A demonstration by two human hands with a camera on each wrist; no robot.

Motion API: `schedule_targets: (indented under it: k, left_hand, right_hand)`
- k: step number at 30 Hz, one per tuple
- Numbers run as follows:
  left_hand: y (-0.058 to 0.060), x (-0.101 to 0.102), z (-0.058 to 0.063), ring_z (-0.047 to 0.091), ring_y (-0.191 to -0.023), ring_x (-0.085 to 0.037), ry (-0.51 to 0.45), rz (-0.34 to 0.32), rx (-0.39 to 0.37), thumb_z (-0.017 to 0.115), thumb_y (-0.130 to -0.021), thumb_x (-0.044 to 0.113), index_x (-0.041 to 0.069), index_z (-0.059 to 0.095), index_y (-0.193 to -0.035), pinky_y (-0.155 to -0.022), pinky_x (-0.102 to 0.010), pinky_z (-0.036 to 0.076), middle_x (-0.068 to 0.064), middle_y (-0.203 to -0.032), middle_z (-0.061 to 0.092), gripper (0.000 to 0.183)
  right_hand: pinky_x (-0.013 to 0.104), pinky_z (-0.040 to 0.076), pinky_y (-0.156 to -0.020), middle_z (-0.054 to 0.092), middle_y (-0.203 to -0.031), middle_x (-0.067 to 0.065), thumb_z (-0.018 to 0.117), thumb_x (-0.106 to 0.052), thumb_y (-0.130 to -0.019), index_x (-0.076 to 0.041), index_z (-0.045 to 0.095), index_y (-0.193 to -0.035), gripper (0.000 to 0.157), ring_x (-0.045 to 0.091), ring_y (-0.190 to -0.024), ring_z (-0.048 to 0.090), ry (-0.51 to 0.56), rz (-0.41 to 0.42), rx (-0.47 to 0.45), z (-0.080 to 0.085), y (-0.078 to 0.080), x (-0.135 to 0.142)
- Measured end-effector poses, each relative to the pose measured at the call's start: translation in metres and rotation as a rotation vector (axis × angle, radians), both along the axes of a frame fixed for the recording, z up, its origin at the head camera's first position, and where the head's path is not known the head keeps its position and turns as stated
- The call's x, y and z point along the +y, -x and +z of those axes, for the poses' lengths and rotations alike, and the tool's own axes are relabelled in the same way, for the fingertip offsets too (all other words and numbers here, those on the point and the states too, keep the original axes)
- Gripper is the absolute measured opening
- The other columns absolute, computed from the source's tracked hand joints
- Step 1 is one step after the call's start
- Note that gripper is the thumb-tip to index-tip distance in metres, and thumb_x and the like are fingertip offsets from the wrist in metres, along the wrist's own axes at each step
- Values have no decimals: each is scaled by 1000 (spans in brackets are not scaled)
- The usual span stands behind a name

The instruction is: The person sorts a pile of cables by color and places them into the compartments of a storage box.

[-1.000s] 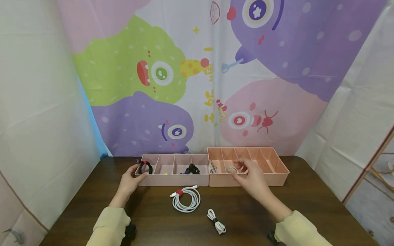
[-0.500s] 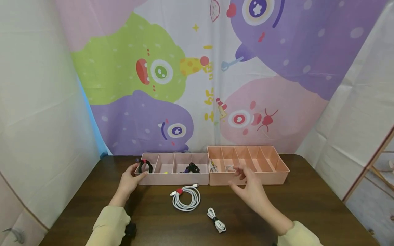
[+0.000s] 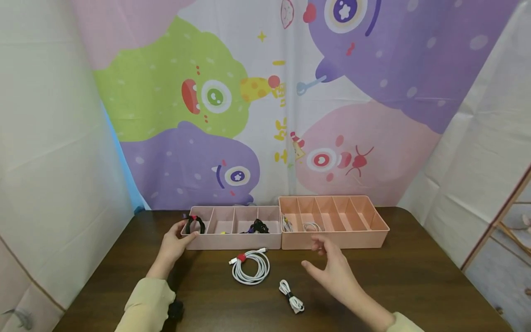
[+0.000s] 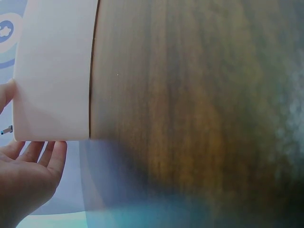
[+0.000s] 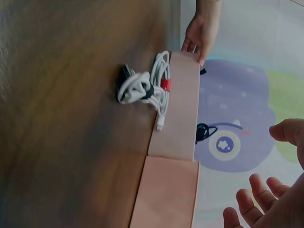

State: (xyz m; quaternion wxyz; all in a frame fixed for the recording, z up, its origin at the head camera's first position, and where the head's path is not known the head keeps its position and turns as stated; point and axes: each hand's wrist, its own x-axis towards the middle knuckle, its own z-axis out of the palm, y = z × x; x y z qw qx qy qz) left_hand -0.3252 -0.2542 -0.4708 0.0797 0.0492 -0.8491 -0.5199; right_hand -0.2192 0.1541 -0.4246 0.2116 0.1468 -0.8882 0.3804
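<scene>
Box end gripped by left fingers; right fingers released beside white cables

In the head view, the left end of the pale pink box is gripped by the left hand, its thumb laid along the front rim. A black cable with a red tie is held by the end compartment, just beyond the thumb. Nothing is grasped by the right hand; its thumb and fingers are parted over the table. The peach box is set just beyond the right fingertips, with a loose white coil seen in its second compartment from the left. A small white cable with a black tie is placed near the right thumb, on the wearer's side; a larger white cable with a red tie is placed farther left, between the two hands.

In the left wrist view, the box's end is enclosed by the left thumb and fingers, and a metal plug is seen between them, past the rim.

In the right wrist view, the right fingers are spread, apart from both boxes, and the white cables are seen well away from them.
</scene>
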Motion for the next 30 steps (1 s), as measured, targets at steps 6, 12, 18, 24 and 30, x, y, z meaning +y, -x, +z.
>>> schedule_targets:
  k: [6,12,18,24,30]
  left_hand:
    - [-1,1,1,44,-121,-36,0,5,5,65,-89,18,-4,37,-138,-96,-44,39,-26,-140,42,61]
    - [-2,2,3,43,-122,-37,-5,1,4,65,-89,18,-5,36,-139,-98,-45,38,-27,-141,40,62]
    - [-3,2,4,42,-124,-37,2,2,3,65,-89,20,-4,36,-139,-100,-47,37,-27,-142,39,62]
    - [-2,2,3,41,-124,-38,6,2,-1,65,-89,19,-4,36,-139,-100,-47,37,-27,-142,39,62]
    - [-3,1,4,40,-127,-39,-7,-3,-5,65,-89,19,-5,35,-139,-101,-48,36,-28,-142,38,63]
  right_hand:
    - [36,45,-80,57,-95,-5,82,-16,-70,-11,54,-119,56,17,-90,54,-3,19,-37,-6,-9,-4]
    - [31,43,-79,55,-95,-7,82,-20,-70,-14,55,-118,55,15,-88,52,-4,28,-115,-12,-16,-8]
    - [29,43,-78,54,-99,-5,82,-21,-69,-8,52,-124,64,15,-89,50,-26,43,-171,-20,-22,-13]
    - [31,44,-78,55,-99,-1,83,-19,-68,-8,51,-122,64,18,-88,51,-49,64,-186,-29,-22,-17]
    - [32,46,-72,55,-100,1,84,-23,-66,-7,49,-123,68,22,-88,55,-143,93,-166,-36,-21,-18]
